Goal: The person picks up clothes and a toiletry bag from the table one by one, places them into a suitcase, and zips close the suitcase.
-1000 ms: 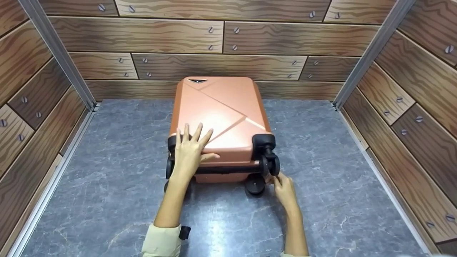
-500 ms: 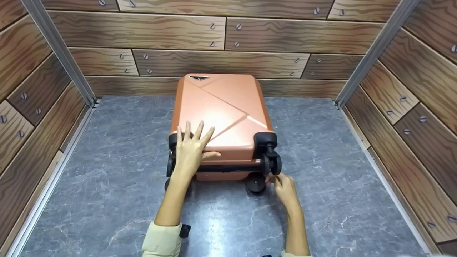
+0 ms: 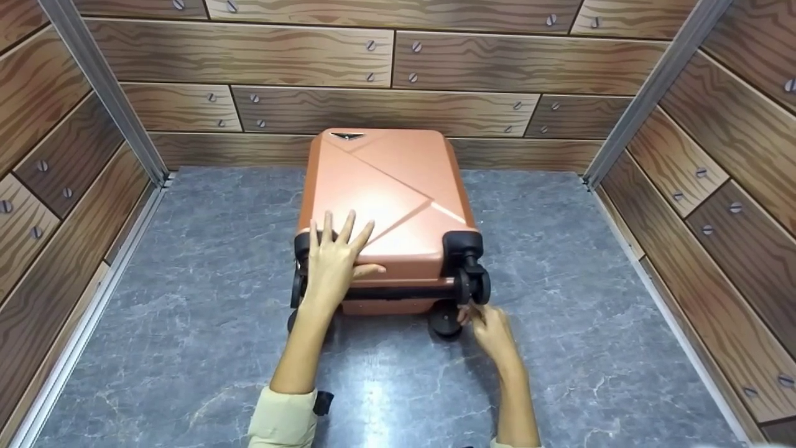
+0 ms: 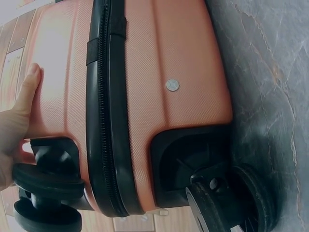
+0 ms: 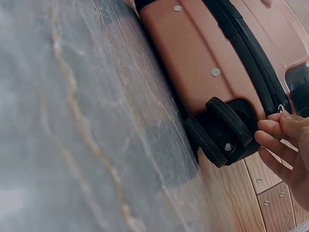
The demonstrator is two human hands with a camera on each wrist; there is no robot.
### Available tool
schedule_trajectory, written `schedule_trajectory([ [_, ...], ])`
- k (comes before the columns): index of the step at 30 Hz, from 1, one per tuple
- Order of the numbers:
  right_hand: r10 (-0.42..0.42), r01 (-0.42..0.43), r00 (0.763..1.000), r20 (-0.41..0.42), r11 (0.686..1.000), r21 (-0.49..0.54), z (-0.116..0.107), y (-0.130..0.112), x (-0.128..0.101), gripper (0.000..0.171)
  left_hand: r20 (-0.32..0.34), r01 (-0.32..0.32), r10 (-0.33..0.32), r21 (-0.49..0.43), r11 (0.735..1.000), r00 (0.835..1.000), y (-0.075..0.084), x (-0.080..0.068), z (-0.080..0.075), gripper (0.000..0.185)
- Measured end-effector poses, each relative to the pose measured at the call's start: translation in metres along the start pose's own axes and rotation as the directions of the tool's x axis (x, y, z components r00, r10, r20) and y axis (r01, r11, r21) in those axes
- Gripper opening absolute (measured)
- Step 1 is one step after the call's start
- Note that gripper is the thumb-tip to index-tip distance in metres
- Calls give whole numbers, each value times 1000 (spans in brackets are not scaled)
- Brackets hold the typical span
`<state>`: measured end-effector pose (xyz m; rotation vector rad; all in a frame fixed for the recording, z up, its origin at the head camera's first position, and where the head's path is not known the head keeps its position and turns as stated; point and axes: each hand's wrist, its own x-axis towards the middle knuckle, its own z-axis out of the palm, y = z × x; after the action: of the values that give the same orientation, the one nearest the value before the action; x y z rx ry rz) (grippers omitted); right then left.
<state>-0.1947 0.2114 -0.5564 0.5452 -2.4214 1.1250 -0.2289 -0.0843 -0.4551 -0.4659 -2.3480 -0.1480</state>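
A rose-gold hard-shell suitcase lies flat, its wheeled end toward me. My left hand rests on its near left corner with fingers spread over the top shell. At the near right corner, below the upper black wheel, is my right hand. In the right wrist view, its thumb and index finger pinch a small metal zipper pull, while the other fingers extend near a lower wheel. The black zipper runs along the suitcase's side in the left wrist view and looks closed there.
The suitcase lies on a grey marble-patterned surface. Wood-print panels with metal corner posts enclose the back and both sides. Black wheels stick out at the suitcase's near corners.
My right hand has shifted slightly left beneath the upper right wheel. My left hand stays on the shell, and the suitcase holds its place. The head view tilted a little.
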Motion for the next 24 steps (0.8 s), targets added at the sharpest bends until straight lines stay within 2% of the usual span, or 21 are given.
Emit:
schedule_trajectory([
  [9, -43, 42, 998, 42, 999, 20, 3, -7, 2, 16, -13, -7, 7, 5, 1000, 1000, 0, 1, 1, 76],
  [17, -53, 50, 997, 57, 997, 55, 6, -7, 1, 15, 13, 0, 0, 9, 1000, 1000, 0, 1, 2, 78],
  [21, -81, 79, 995, 59, 996, 31, 7, -9, 3, 15, 13, 6, -7, 6, 1000, 1000, 0, 1, 1, 78],
  [24, -67, 67, 996, 66, 998, 2, 8, -11, 4, 17, 11, 5, -5, 4, 1000, 1000, 0, 1, 1, 78],
])
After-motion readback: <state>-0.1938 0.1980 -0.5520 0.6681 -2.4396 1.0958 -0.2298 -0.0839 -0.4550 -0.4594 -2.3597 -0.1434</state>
